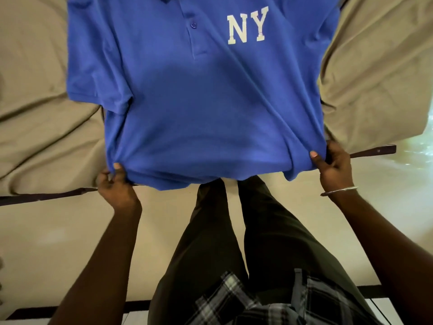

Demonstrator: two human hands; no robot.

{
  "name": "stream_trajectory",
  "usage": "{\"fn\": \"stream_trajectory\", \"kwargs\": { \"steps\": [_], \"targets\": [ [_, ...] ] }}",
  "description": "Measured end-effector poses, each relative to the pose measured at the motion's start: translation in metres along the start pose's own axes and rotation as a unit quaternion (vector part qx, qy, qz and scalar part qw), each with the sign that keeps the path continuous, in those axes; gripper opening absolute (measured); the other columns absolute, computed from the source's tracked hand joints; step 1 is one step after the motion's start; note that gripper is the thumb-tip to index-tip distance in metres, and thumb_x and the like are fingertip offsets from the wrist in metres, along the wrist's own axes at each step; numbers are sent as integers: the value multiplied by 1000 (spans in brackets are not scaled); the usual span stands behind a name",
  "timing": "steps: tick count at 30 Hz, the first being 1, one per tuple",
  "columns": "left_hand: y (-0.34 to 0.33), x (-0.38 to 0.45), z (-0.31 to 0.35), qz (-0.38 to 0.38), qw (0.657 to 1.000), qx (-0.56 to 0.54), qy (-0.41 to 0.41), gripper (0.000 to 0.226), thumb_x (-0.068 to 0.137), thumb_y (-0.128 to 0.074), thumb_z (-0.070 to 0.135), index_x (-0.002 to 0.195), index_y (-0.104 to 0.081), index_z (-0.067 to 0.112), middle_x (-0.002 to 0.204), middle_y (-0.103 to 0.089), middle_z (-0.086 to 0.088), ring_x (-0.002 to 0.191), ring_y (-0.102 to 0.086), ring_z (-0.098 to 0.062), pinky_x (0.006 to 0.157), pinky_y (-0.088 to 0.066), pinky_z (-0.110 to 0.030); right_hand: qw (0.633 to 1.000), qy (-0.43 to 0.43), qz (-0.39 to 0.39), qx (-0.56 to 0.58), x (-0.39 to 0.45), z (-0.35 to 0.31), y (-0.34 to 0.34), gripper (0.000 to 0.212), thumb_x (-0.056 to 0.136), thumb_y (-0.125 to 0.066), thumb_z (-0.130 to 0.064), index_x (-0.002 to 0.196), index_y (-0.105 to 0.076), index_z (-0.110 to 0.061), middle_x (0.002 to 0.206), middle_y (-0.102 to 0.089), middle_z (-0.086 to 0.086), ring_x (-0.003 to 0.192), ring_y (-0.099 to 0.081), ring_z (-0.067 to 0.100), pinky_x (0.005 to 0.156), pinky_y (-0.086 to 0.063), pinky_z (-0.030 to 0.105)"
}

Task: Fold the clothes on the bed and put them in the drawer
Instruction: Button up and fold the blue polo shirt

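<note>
- Head view shows the blue polo shirt (pixel 199 97) spread front-up on the bed (pixel 42 127), its white NY lettering (pixel 248 25) facing the ceiling and its hem hanging over the near edge of the mattress.
- Left hand (pixel 114 184) pinches the hem's left corner, thumb on top and fingers curled under the cloth; right hand (pixel 332 165) does the same at the right corner, thumb pressed down on the fabric, a thin bangle (pixel 339 191) on that wrist.
- Risk, as I read it: the pull looks uneven, with ripples fanning from both corners, so a lopsided tug could skew the shirt and spoil the fold line.
- The left sleeve (pixel 93 73) lies bunched with creases; folding over it as it sits would likely trap those wrinkles.
- The hem overhangs the dark bed frame edge (pixel 372 150); if either pinch lets go, the shirt may well slide toward the floor (pixel 70 242).
- The rumpled beige sheet could drag along with any sliding.
- Room for moving: open sheet lies on both sides of the shirt, more on the left; the person's legs in dark trousers (pixel 269 242) stand close against the bed, so stepping forward isn't possible.
- No drawer is in view.
</note>
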State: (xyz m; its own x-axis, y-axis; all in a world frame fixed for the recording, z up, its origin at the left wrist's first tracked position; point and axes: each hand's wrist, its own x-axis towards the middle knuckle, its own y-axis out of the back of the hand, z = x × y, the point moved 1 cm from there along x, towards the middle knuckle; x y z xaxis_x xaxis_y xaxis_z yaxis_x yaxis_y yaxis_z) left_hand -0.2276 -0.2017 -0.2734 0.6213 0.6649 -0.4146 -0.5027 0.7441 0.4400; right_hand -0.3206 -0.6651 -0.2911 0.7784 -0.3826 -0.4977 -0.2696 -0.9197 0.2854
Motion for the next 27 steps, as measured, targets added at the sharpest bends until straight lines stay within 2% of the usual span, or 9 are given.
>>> {"fn": "stream_trajectory", "kwargs": {
  "steps": [2, 4, 6, 9, 13, 16, 20, 23, 27],
  "targets": [
    [14, 3, -4, 6, 1000, 25, -12, 18, 96, -63, 27, 84, -50, 23, 75, -56, 13, 71, -54, -3, 69, -49, -28, 1000, -17, 6, -15, -5, 7, 1, 24, 95, -60, -7, 117, -58, -15, 94, -69, -25, 91, -63, -6, 80, -50, 15],
    [21, 6, -5, -32, 994, 98, -37, 17, 101, -57, 23, 84, -51, 22, 78, -53, 9, 67, -52, 7, 71, -46, -20, 993, -65, -83, -44, -5, 11, -1, 24, 91, -64, -2, 112, -62, -13, 90, -71, -25, 88, -65, -6, 78, -51, 18],
    [23, 11, -3, -96, 978, 170, -72, 20, 100, -58, 29, 85, -55, 17, 80, -55, 3, 70, -53, 3, 72, -45, -22, 976, -85, -163, -113, -4, 16, -4, 26, 83, -76, -3, 104, -67, -16, 94, -74, -11, 90, -67, 10, 82, -52, 31],
    [26, 21, -2, -181, 949, 250, -64, 30, 86, -77, 28, 104, -64, 8, 100, -69, -2, 86, -65, -9, 77, -54, -25, 966, -105, -161, -174, -2, 15, -2, 33, 73, -85, -6, 102, -69, -2, 92, -71, 11, 83, -65, 24, 76, -48, 35],
    [39, 29, -3, -85, 931, 342, -93, 36, 87, -71, 34, 100, -62, 2, 90, -65, -11, 80, -56, -22, 79, -51, -45, 951, -93, -98, -279, -5, 18, 0, 27, 79, -81, -15, 97, -69, 2, 81, -65, 13, 71, -57, 31, 64, -37, 32],
    [39, 30, 0, -34, 939, 329, -90, 30, 98, -55, 29, 108, -61, 1, 98, -64, -14, 87, -55, -27, 82, -45, -39, 951, -108, -125, -260, -11, 22, 0, 25, 85, -76, -19, 104, -73, -3, 87, -66, 2, 70, -57, 22, 64, -39, 24],
    [31, 29, 2, 23, 934, 349, -67, 27, 100, -46, 20, 118, -57, 3, 115, -64, -19, 105, -59, -34, 87, -43, -36, 960, -118, -68, -245, -19, 34, 8, 25, 90, -70, -23, 69, -63, -10, 61, -54, 7, 63, -50, 26, 59, -35, 28],
    [22, 25, 4, 39, 936, 346, -57, 29, 99, -45, 21, 118, -54, 2, 118, -61, -19, 107, -58, -37, 90, -43, -40, 941, -100, -103, -305, -20, 32, -1, 14, 91, -68, -21, 88, -71, -7, 80, -70, 12, 81, -64, 34, 70, -39, 29],
    [4, 11, 10, 110, 929, 350, -48, 41, 87, -45, 20, 126, -50, 9, 131, -54, -11, 121, -51, -32, 99, -40, -48, 948, 12, 65, -311, -25, -5, -19, 42, 83, -60, -48, 96, -69, -9, 85, -72, 8, 65, -62, 26, 67, -46, 30]
  ]
}}
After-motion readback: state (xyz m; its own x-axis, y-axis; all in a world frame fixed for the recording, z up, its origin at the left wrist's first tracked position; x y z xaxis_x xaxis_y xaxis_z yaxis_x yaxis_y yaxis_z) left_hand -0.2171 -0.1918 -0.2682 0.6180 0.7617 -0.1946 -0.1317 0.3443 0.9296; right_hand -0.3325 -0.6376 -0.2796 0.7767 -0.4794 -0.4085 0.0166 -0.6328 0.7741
